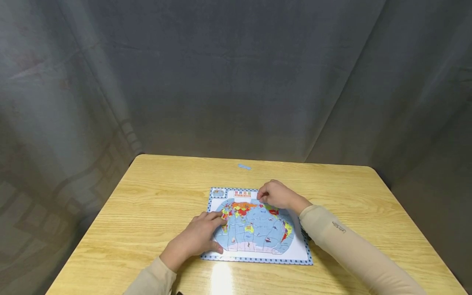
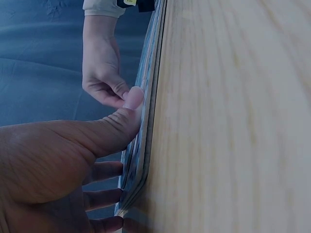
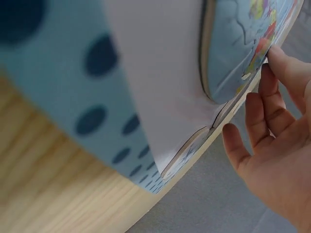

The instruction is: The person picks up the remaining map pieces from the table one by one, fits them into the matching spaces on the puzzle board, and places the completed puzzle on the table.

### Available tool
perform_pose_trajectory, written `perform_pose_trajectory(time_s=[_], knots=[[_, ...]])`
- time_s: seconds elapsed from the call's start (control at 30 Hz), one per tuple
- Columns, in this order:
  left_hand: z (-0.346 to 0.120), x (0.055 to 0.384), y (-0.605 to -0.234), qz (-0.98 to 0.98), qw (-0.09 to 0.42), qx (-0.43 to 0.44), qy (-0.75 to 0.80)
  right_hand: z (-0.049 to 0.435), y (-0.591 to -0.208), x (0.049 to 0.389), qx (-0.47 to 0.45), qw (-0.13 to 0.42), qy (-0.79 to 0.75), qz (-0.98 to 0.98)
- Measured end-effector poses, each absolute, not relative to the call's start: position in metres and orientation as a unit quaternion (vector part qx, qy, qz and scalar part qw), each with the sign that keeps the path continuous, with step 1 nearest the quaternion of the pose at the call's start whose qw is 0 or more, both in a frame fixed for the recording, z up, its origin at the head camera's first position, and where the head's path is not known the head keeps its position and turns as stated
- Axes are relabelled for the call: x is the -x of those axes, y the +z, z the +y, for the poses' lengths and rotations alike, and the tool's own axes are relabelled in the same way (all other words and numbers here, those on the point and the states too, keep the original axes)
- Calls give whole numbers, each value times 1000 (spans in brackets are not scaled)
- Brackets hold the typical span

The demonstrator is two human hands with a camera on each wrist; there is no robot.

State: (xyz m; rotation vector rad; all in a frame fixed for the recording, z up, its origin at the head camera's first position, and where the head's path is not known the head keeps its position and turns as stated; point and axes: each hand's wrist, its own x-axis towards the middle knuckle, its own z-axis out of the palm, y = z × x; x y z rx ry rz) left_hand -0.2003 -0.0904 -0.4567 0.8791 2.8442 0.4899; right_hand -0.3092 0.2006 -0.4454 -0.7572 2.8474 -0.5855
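Observation:
A world-map jigsaw puzzle (image 1: 258, 229) lies flat on the table in a white board with a blue dotted border. My left hand (image 1: 200, 233) rests on its left side, fingers spread over the map's edge and thumb near the lower left border. At the map's top edge, right of the printed title, my right hand (image 1: 278, 194) pinches a puzzle piece between thumb and fingertips. The fingers largely hide that piece. In the right wrist view, the right hand's thumb (image 3: 286, 65) and forefinger meet at the map's rim, the other fingers loosely bent.
A loose light-blue strip-shaped piece (image 1: 244, 166) lies on the wooden table (image 1: 155, 196) beyond the board, near the far edge. Grey curtain (image 1: 236, 82) hangs behind and at both sides of the table.

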Motion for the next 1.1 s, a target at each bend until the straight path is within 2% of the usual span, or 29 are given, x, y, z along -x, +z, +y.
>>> perform_pose_trajectory(time_s=[0.3, 0.8, 1.1], knots=[[-90, 202, -454, 941, 64, -292, 161, 210, -445, 297, 265, 30, -173, 948], [-91, 206, -455, 944, 60, -279, 165, 260, -449, 263, 191, 52, -230, 953], [-89, 214, -457, 943, 58, -285, 160, 272, -453, 222, 205, 41, -202, 957]])
